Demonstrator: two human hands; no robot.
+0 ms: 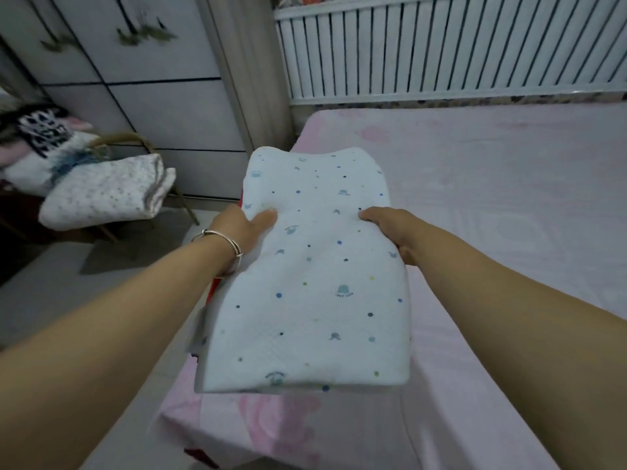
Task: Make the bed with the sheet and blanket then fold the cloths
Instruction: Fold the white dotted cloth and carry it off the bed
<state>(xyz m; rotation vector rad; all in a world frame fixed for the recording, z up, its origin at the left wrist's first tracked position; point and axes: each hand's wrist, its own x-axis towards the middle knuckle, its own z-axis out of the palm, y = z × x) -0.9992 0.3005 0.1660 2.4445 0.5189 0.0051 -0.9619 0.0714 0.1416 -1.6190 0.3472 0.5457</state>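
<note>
The person holds one pillow (312, 266) with two hands above the left edge of the bed (509, 205). The pillow is white, with small blue, green and dark dots and little hat pictures. Under some of the hats there is very small writing, but it is too small and blurred to read.

The left hand (244, 232) grips the pillow's left side, at about 9 o'clock from its middle. The thumb lies on top and the other fingers are hidden under the pillow. On this wrist there are thin silver bracelets (230, 249); I count two, maybe. The right hand (390, 228) grips the right side, at about 3 o'clock, with the thumb on top and the fingers curled under the edge. The pillow does not touch the bed; its near end hangs over the corner of the mattress.

A pink sheet (475, 334) with a pale pattern covers the bed smoothly. A bit of red cloth (217, 286) shows under the pillow's left edge, and more red shows low at the corner of the bed.

At 10 o'clock stands one chair (142, 144) with a pile on it: a folded white blanket (108, 195) with small dots, and more cloths (40, 140) behind it, one black and white. At 1 o'clock, beyond the bed, is a white radiator (441, 52). At 11 o'clock stands a pale wardrobe (135, 89) with dark lines.
</note>
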